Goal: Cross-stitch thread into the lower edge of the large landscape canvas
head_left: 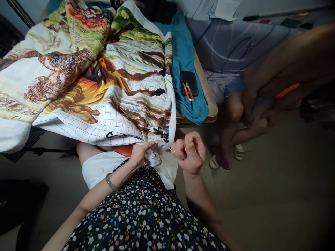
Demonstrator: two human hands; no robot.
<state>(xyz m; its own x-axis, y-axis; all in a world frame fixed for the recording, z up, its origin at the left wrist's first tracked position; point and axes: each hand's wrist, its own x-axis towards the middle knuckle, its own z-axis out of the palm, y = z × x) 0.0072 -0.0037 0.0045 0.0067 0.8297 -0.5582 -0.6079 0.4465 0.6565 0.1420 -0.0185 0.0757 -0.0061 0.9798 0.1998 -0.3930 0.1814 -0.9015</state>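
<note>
A large cross-stitch cloth (pixel 136 115) with a printed grid and colourful stitching spreads over the table and hangs down to my lap. My left hand (pixel 140 153) grips its lower edge, thumb on top and fingers hidden beneath the fabric. Just right of the cloth's corner, my right hand (pixel 190 152) is closed in a pinch. A pale thread (pixel 170 149) runs from those fingers toward the cloth; whether a needle is also in them I cannot tell.
Orange-handled thread snips (pixel 187 92) lie on a dark case (pixel 192 81) on teal fabric (pixel 183 45), near the tan table edge (pixel 213 109). Another person's bare legs and hands (pixel 248 104) are at the right, with sandals (pixel 239 152) on the floor.
</note>
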